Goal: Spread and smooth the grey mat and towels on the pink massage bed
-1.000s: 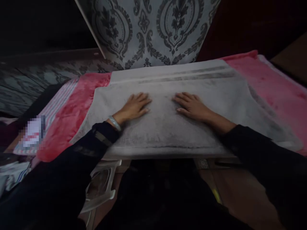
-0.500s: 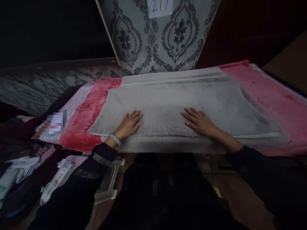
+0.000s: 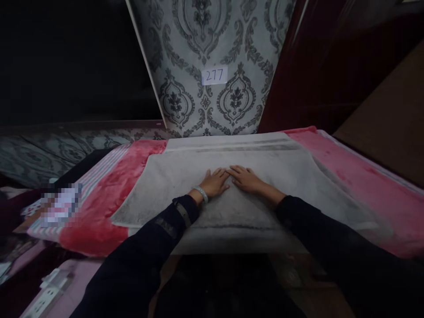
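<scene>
A grey, short-piled cloth lies spread out, its near edge folded over with a lighter strip below. My left hand, with a pale bangle at the wrist, rests flat on the middle of the cloth. Beside it my right hand also lies flat, fingers stretched out. The fingertips of both hands meet or almost meet. Neither hand grips anything. Under the cloth is a red and pink plush blanket with a striped border on the left.
Behind stands a patterned wall bearing a paper label marked 277. A large dark screen is at the left, a dark red panel at the right. A white power strip lies at lower left.
Both hands have slid inward and farther from me over the cloth, from well apart to fingertips together. The view has tilted up, showing more wall.
</scene>
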`<state>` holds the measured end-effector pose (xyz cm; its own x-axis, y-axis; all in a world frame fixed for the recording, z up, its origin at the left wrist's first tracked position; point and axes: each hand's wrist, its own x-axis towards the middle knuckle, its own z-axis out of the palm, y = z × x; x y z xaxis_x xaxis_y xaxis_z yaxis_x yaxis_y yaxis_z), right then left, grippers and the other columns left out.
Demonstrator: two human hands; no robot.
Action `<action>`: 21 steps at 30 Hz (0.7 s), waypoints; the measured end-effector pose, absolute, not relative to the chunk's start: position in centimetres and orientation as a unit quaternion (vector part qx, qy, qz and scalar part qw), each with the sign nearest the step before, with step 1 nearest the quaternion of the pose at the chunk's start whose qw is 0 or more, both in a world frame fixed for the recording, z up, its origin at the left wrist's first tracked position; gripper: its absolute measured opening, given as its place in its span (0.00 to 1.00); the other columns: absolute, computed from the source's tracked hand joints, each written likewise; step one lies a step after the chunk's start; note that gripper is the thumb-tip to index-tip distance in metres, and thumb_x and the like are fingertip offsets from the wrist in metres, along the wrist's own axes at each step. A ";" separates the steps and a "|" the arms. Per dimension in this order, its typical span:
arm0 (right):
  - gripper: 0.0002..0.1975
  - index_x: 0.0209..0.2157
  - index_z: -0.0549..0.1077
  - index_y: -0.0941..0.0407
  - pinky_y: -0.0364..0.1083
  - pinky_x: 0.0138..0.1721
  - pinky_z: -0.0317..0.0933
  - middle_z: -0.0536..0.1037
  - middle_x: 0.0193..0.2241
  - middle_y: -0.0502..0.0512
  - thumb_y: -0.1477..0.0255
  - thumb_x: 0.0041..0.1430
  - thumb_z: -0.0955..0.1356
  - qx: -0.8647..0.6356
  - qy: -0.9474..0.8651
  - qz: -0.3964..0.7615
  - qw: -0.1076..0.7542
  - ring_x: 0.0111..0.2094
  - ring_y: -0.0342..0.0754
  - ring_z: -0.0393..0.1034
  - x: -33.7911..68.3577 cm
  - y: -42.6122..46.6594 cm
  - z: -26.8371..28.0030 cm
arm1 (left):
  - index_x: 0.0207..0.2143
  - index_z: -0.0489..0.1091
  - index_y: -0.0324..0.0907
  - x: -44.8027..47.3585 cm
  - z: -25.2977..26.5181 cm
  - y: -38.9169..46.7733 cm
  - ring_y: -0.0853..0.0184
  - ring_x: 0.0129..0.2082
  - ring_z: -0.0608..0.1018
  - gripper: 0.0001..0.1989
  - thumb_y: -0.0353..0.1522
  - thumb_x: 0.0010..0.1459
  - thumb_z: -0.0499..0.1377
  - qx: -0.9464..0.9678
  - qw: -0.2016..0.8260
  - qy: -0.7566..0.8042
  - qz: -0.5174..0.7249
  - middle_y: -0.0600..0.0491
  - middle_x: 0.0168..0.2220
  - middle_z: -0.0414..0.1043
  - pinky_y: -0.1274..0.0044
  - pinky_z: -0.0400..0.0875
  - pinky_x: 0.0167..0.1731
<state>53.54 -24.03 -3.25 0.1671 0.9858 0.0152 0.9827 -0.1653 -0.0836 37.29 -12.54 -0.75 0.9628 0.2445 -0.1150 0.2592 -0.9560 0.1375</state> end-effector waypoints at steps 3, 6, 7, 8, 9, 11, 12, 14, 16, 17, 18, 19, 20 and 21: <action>0.27 0.68 0.61 0.49 0.70 0.60 0.56 0.59 0.69 0.62 0.66 0.69 0.57 -0.771 -0.635 0.017 0.033 0.68 0.62 0.52 56.1 -21.5 -3.1 | 0.70 0.52 0.50 39.5 -0.9 -9.7 0.52 0.73 0.49 0.29 0.43 0.69 0.47 0.981 0.072 0.172 -0.051 0.46 0.74 0.45 0.44 0.46 0.65; 0.26 0.68 0.61 0.47 0.71 0.61 0.54 0.58 0.70 0.59 0.64 0.71 0.56 -0.797 -0.603 0.030 0.031 0.69 0.62 0.52 58.2 -19.2 -3.0 | 0.70 0.54 0.53 41.7 -0.6 -7.1 0.51 0.73 0.49 0.28 0.44 0.70 0.44 0.971 0.074 0.220 -0.061 0.50 0.74 0.45 0.42 0.45 0.65; 0.27 0.68 0.61 0.47 0.71 0.62 0.53 0.57 0.70 0.58 0.64 0.71 0.55 -0.806 -0.590 0.030 0.032 0.69 0.62 0.51 58.8 -18.6 -3.0 | 0.70 0.54 0.53 42.4 -0.6 -6.4 0.50 0.73 0.48 0.28 0.44 0.70 0.42 0.969 0.074 0.230 -0.060 0.50 0.74 0.45 0.42 0.44 0.64; 0.27 0.69 0.60 0.47 0.71 0.63 0.51 0.56 0.70 0.57 0.64 0.71 0.55 -0.814 -0.579 0.027 0.036 0.69 0.61 0.50 59.2 -18.1 -3.2 | 0.70 0.53 0.53 43.2 -0.7 -5.7 0.50 0.73 0.48 0.28 0.44 0.70 0.42 0.967 0.074 0.238 -0.057 0.51 0.74 0.44 0.42 0.43 0.64; 0.27 0.69 0.59 0.47 0.71 0.63 0.50 0.56 0.71 0.56 0.63 0.72 0.54 -0.820 -0.571 0.022 0.041 0.69 0.61 0.50 59.6 -17.6 -3.3 | 0.70 0.53 0.54 43.9 -0.9 -5.2 0.50 0.73 0.48 0.28 0.44 0.70 0.41 0.965 0.073 0.245 -0.051 0.52 0.74 0.45 0.42 0.42 0.65; 0.27 0.69 0.59 0.47 0.73 0.63 0.48 0.57 0.70 0.56 0.63 0.72 0.53 -0.828 -0.558 0.009 0.059 0.69 0.62 0.51 60.1 -17.0 -3.8 | 0.70 0.53 0.54 45.1 -1.5 -4.4 0.49 0.73 0.49 0.28 0.44 0.70 0.40 0.962 0.071 0.260 -0.036 0.52 0.74 0.46 0.41 0.41 0.64; 0.27 0.69 0.59 0.47 0.73 0.63 0.48 0.58 0.70 0.56 0.63 0.72 0.53 -0.830 -0.553 0.001 0.069 0.69 0.62 0.51 60.2 -16.9 -4.1 | 0.70 0.53 0.54 45.5 -1.9 -4.1 0.48 0.73 0.50 0.28 0.44 0.70 0.40 0.961 0.070 0.265 -0.026 0.52 0.74 0.47 0.41 0.41 0.64; 0.27 0.68 0.61 0.47 0.73 0.63 0.47 0.61 0.69 0.56 0.64 0.72 0.53 -0.833 -0.547 -0.017 0.089 0.68 0.62 0.53 60.3 -16.8 -4.5 | 0.69 0.56 0.53 45.9 -2.6 -3.8 0.48 0.72 0.52 0.28 0.43 0.70 0.41 0.961 0.063 0.268 0.005 0.52 0.73 0.51 0.42 0.43 0.64; 0.27 0.68 0.61 0.47 0.72 0.63 0.46 0.62 0.68 0.56 0.64 0.72 0.53 -0.831 -0.547 -0.027 0.103 0.67 0.62 0.54 60.3 -17.0 -4.9 | 0.67 0.60 0.51 45.9 -3.0 -3.8 0.49 0.69 0.56 0.26 0.42 0.70 0.42 0.962 0.052 0.266 0.047 0.50 0.71 0.56 0.46 0.46 0.64; 0.26 0.68 0.62 0.47 0.72 0.63 0.46 0.63 0.67 0.57 0.64 0.72 0.53 -0.830 -0.547 -0.030 0.107 0.66 0.62 0.55 60.3 -17.0 -5.0 | 0.66 0.62 0.50 45.8 -3.1 -3.8 0.50 0.68 0.59 0.25 0.41 0.70 0.43 0.961 0.046 0.266 0.065 0.48 0.69 0.60 0.49 0.49 0.64; 0.26 0.68 0.62 0.48 0.71 0.63 0.46 0.64 0.67 0.58 0.64 0.72 0.54 -0.831 -0.544 -0.031 0.111 0.66 0.62 0.55 60.3 -16.9 -5.0 | 0.64 0.64 0.48 45.8 -3.1 -3.8 0.51 0.65 0.62 0.24 0.40 0.70 0.44 0.959 0.040 0.268 0.080 0.46 0.67 0.63 0.52 0.52 0.63; 0.26 0.67 0.62 0.49 0.70 0.63 0.46 0.66 0.66 0.59 0.63 0.72 0.54 -0.834 -0.538 -0.035 0.114 0.65 0.62 0.57 60.4 -16.8 -5.0 | 0.62 0.66 0.46 45.8 -3.0 -3.8 0.52 0.63 0.64 0.23 0.40 0.70 0.45 0.957 0.035 0.272 0.090 0.45 0.64 0.65 0.56 0.55 0.62; 0.26 0.66 0.63 0.51 0.69 0.63 0.47 0.67 0.64 0.61 0.63 0.72 0.55 -0.838 -0.531 -0.041 0.118 0.63 0.63 0.58 60.5 -16.6 -4.9 | 0.60 0.68 0.44 45.8 -2.8 -3.8 0.53 0.61 0.65 0.22 0.39 0.70 0.46 0.956 0.030 0.277 0.096 0.43 0.62 0.67 0.58 0.57 0.60; 0.25 0.65 0.66 0.52 0.68 0.62 0.49 0.70 0.62 0.63 0.62 0.71 0.56 -0.842 -0.524 -0.048 0.121 0.62 0.64 0.60 60.6 -16.2 -4.7 | 0.58 0.70 0.42 46.0 -2.6 -3.7 0.53 0.60 0.66 0.21 0.39 0.70 0.47 0.954 0.026 0.281 0.097 0.41 0.60 0.68 0.60 0.59 0.59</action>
